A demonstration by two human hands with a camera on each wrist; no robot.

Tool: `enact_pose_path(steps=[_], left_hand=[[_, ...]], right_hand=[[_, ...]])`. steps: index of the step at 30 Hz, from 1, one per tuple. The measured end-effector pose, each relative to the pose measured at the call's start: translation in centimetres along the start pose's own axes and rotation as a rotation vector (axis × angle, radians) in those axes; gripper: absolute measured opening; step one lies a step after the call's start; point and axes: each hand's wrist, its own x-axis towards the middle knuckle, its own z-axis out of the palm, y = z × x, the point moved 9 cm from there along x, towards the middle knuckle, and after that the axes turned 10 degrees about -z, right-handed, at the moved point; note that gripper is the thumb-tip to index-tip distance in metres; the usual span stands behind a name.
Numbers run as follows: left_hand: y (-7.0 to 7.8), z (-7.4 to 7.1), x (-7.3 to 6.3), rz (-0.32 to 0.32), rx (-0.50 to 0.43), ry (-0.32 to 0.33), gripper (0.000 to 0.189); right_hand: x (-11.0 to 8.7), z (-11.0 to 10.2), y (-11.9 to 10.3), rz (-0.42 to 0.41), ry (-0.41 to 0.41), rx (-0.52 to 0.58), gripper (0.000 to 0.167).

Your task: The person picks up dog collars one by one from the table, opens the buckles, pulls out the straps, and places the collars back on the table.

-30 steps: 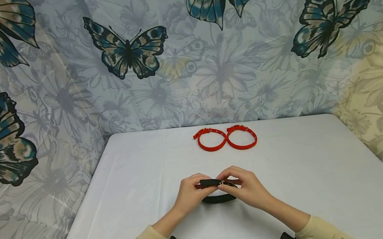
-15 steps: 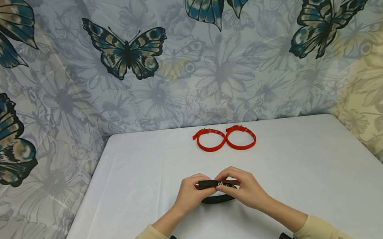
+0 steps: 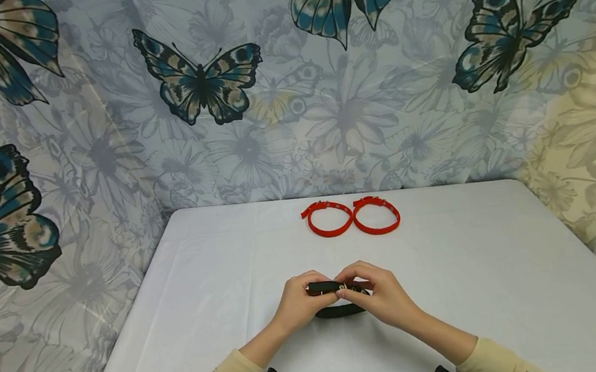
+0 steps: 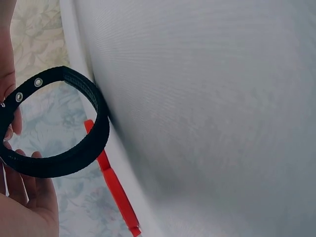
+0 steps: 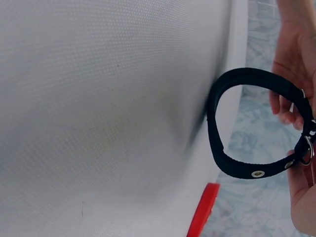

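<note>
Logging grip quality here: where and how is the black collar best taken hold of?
I'd probably pinch the black collar at its top, either side of the metal fittings, left hand from the left, right hand from the right: the loop stands upright, with the fittings farthest from the table.

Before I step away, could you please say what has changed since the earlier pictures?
Very little: the right hand and the upper strap of the black collar have shifted slightly leftward. Nothing was taken up or let go. The left hand stayed put, both hands still hold the collar, and the two red collars lie unmoved.
</note>
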Motion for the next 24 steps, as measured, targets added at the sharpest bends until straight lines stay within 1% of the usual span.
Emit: enact_pose_path(steps=[6,12,16,20,24], left_hand=[[0.0,0.0,-0.1,-0.001,-0.008,0.004,0.008],[-0.2,0.1,-0.1,0.018,-0.032,0.012,0.007],[-0.4,0.2,-0.1,0.037,-0.063,0.016,0.007],[-0.6,0.3,-0.1,0.051,-0.086,0.025,0.007],[-0.8,0.2,-0.1,0.037,-0.075,0.034,0.006]], right_hand=[[0.0,0.2,0.0,-0.01,-0.003,-0.027,0.017],[-0.6,0.7,2.2,-0.037,-0.006,-0.042,0.019],[-1.0,0.8,3.3,-0.037,-0.006,-0.013,0.018],[-1.1,0.6,3.7,-0.015,-0.005,0.029,0.016],[-1.0,0.5,4.1,0.018,-0.022,0.02,0.015]])
